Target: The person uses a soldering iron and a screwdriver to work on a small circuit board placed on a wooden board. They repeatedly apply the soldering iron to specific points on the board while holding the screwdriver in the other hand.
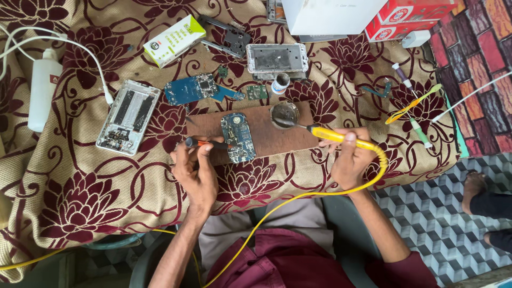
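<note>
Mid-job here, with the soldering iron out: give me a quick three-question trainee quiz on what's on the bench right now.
1. True or false: the right hand holds the yellow soldering iron with its tip in the round tin.
2. What does the left hand hold? A) dark tool with an orange band B) white bottle C) green box
3. Fill in: the blue circuit board by the left hand lies on a brown ____.

Key: 1 true; 2 A; 3 board.
</note>
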